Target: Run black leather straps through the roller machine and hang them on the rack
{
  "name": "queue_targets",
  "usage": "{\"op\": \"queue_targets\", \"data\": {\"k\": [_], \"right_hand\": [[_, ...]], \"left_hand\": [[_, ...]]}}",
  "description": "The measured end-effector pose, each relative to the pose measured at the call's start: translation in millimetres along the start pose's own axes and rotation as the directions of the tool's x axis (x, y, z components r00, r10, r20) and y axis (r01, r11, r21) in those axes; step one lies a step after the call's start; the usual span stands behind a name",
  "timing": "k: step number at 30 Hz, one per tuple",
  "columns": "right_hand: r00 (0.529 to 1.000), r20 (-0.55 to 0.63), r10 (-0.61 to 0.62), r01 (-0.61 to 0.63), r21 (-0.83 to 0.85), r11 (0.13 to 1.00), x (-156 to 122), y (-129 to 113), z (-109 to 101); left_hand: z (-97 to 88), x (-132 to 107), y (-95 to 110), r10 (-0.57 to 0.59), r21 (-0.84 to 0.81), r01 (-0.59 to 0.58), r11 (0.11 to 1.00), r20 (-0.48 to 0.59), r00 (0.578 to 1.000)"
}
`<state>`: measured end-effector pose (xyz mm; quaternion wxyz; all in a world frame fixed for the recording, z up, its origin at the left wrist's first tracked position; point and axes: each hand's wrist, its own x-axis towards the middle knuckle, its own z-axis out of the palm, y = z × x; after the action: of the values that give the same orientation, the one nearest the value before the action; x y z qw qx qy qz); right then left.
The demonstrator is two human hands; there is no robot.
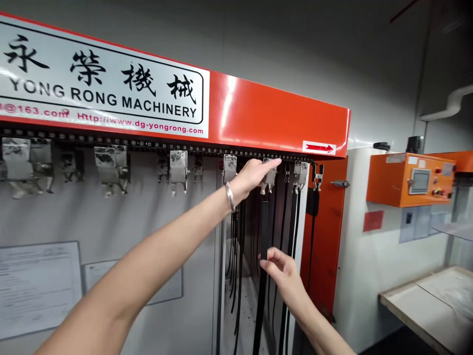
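Note:
My left hand [251,175] reaches up, a silver bangle at its wrist, and grips a metal spring clip [269,183] hanging from the overhead chain. Its fingers partly hide the clip's upper part. Below that clip a wide black strap [263,227] runs straight down, its top end just under the clip jaws; whether the jaws touch it is unclear. Lower down, my right hand [283,271] is closed in a pinch at the strap's edge, thumb and forefinger together. More black straps [239,266] hang behind, inside the machine opening.
Other metal clips [179,170] hang along the chain [155,144] beneath the orange machine beam [281,116]. An orange door [325,236] stands right of the opening. Farther right are an orange control box [399,180] and a work table [424,301]. Papers [37,286] are fixed to the left panel.

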<state>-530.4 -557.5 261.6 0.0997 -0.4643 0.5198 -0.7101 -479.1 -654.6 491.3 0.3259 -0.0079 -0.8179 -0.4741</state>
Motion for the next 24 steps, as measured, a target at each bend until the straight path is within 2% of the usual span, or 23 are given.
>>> {"op": "queue_targets", "data": {"k": [3, 7, 12, 17, 24], "right_hand": [[0.999, 0.034, 0.009, -0.009, 0.023, 1.000, 9.9, 6.7, 0.2], [0.998, 0.058, -0.013, 0.009, 0.068, 0.998, 26.2, 7.1, -2.2], [0.997, 0.069, -0.047, 0.039, 0.113, 0.993, 48.4, 3.1, -6.6], [0.997, 0.062, -0.043, 0.035, 0.125, 0.992, 62.2, 4.2, -8.1], [0.997, 0.068, -0.040, 0.029, 0.149, 0.988, 65.1, 1.1, -9.0]], "left_hand": [[3.6, 15.9, 2.8, -0.068, -0.033, 0.069, 0.997, 0.012, 0.998], [5.0, 14.2, 7.3, -0.089, -0.049, 0.088, 0.995, -0.015, 0.996], [5.3, 11.5, 9.1, -0.097, -0.029, 0.097, 0.995, 0.001, 0.995], [2.5, 13.5, 2.4, -0.077, -0.029, 0.078, 0.997, 0.030, 0.997], [2.2, 13.3, -4.2, -0.020, -0.024, 0.021, 0.999, 0.049, 0.999]]}}
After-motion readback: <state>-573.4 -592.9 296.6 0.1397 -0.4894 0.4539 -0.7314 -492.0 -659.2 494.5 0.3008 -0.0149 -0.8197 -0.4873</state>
